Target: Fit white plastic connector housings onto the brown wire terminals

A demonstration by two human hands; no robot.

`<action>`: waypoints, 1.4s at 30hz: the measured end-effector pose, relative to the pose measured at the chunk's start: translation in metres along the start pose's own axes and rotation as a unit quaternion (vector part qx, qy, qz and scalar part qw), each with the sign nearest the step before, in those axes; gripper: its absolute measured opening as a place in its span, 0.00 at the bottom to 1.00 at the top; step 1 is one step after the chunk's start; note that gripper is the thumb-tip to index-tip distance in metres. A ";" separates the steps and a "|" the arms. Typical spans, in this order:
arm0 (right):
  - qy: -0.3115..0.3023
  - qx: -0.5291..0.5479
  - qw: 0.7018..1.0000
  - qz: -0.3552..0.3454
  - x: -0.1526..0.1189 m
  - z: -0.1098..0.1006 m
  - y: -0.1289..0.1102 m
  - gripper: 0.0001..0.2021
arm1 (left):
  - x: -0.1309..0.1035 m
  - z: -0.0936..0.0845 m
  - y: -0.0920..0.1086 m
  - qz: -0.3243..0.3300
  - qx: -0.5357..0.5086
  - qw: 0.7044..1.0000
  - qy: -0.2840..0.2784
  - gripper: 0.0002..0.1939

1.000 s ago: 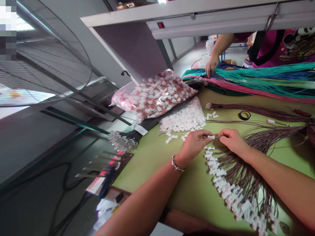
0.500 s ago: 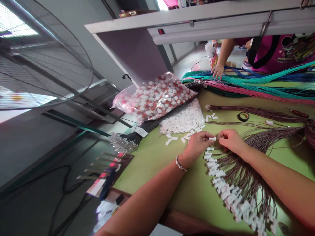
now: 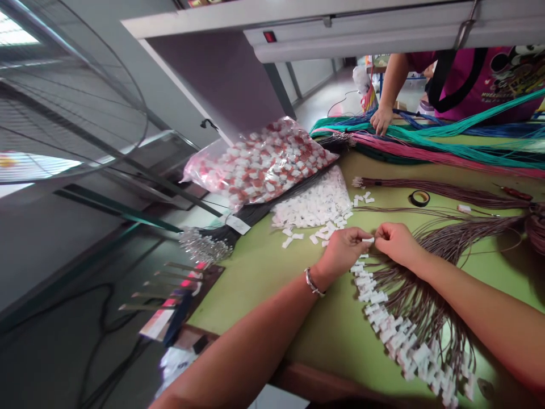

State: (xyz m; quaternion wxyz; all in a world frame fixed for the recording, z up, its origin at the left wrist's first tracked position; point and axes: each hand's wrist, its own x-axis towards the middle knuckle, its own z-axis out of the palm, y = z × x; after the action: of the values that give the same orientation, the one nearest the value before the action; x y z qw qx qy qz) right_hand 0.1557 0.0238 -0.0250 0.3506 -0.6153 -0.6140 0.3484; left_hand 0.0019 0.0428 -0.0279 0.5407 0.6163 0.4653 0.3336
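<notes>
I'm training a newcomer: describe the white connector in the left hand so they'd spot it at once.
On the green tabletop, find the curved row of white plastic connectors with brown wires. At its far end, the left hand pinches one small white plastic connector, held up while its neighbours lie on the tabletop.

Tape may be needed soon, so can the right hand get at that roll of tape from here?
Probably yes. The tape roll lies uncovered beyond the right hand, with only a few thin wires seeming to cross between. It does look occupied at a small white plug, though.
</notes>
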 end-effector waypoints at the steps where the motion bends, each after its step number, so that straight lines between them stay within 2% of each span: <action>1: 0.001 -0.009 1.000 -0.002 0.000 0.000 0.000 0.03 | 0.000 0.001 -0.001 0.004 0.002 1.000 -0.004 0.05; 10: -0.049 0.036 0.998 0.024 -0.002 -0.006 -0.005 0.03 | -0.002 -0.006 0.002 0.031 0.035 0.999 -0.009 0.04; 17: -0.024 0.019 0.999 0.017 -0.001 -0.003 -0.005 0.03 | -0.002 -0.004 0.005 0.015 0.006 1.000 -0.015 0.02; 23: -0.031 0.018 0.999 0.024 -0.001 -0.004 -0.004 0.04 | -0.003 -0.002 0.006 -0.001 -0.004 1.000 -0.026 0.02; 30: -0.049 0.082 0.994 0.047 -0.001 -0.005 -0.005 0.05 | -0.001 -0.006 0.004 0.008 -0.013 1.000 -0.009 0.03; 34: -0.057 0.038 0.997 0.039 0.002 -0.015 -0.003 0.05 | -0.002 -0.008 0.001 0.047 0.062 0.997 0.021 0.04; 36: -0.040 -0.032 0.999 0.004 0.006 -0.024 -0.004 0.06 | -0.008 -0.010 0.005 0.081 0.111 0.990 -0.026 0.05; 40: 0.021 -0.198 0.976 -0.091 0.024 -0.035 -0.007 0.08 | -0.024 -0.012 0.025 0.189 0.144 0.945 -0.225 0.07; 42: 0.020 -0.271 0.957 -0.098 0.036 -0.031 -0.009 0.11 | -0.030 -0.015 0.032 0.218 0.133 0.931 -0.261 0.09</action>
State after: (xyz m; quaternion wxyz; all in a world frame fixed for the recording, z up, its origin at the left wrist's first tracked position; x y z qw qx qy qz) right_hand 0.1778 0.0600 -0.0010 0.2157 -0.6314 -0.7351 0.1206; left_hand -0.0151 0.0202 0.0088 0.4704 0.8339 0.2023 0.2061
